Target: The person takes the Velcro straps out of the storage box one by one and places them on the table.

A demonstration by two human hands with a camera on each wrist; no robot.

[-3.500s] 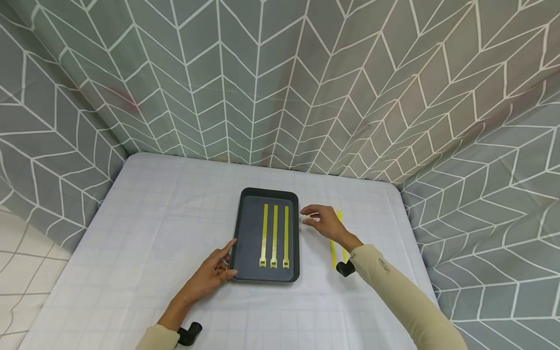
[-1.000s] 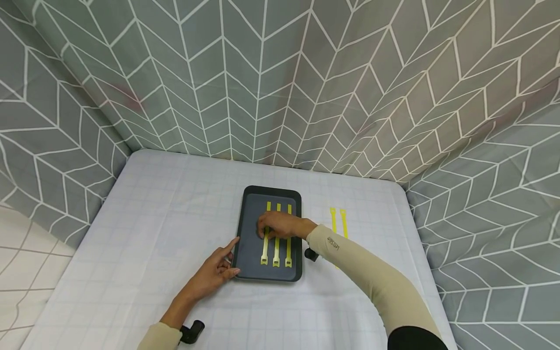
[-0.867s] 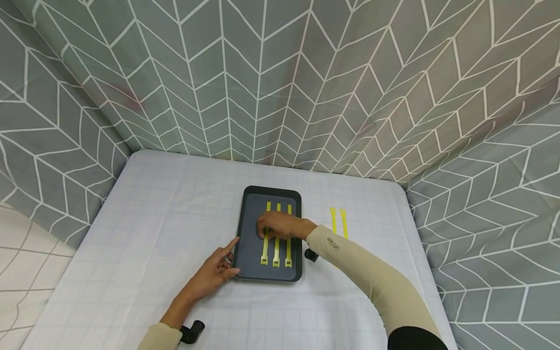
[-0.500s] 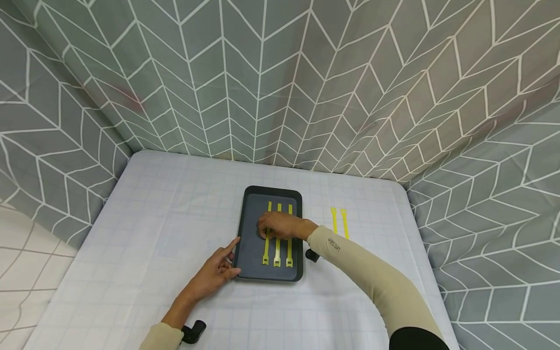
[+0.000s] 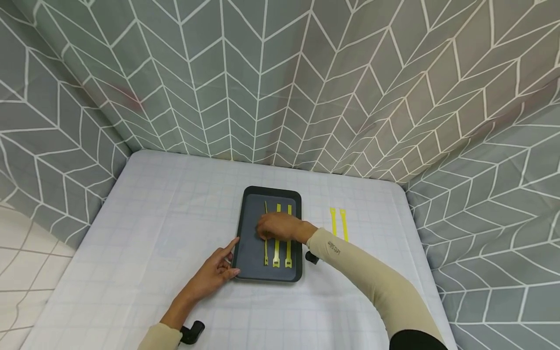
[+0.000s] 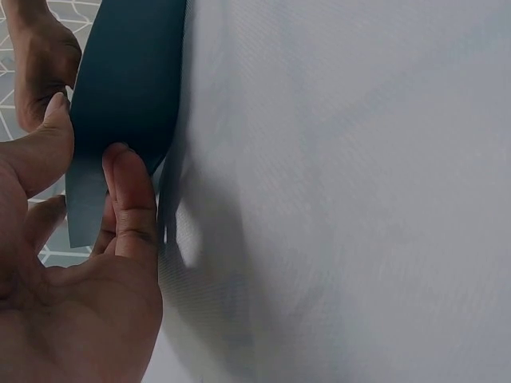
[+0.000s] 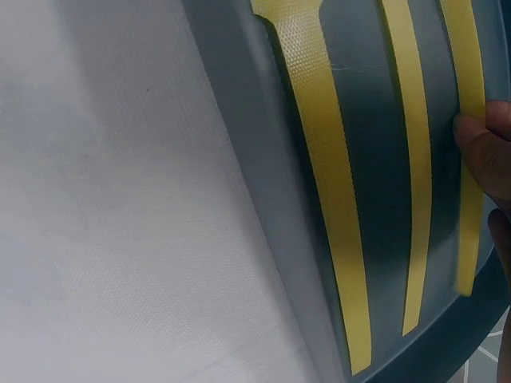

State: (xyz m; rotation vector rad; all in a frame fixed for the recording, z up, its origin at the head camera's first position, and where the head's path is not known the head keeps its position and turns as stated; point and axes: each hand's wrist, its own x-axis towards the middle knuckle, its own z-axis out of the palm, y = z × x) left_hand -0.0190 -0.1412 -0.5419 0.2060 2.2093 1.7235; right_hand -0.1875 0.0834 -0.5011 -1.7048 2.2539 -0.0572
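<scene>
A dark tray lies mid-table with three yellow straps in it. My right hand reaches across them and pinches the leftmost strap, which is turned on its edge and looks thin. The other two straps lie flat beside it. In the right wrist view a fingertip presses the far strap; the near strap lies by the tray rim. My left hand grips the tray's front left edge, its thumb lying along the rim.
Two more yellow straps lie side by side on the white gridded tablecloth, right of the tray. Grey chevron-patterned curtains close in the table at the back and on both sides.
My right hand moved from the tray's right side onto the straps. In the last half second the leftmost strap turned from flat onto its edge. The left hand stayed on the tray.
</scene>
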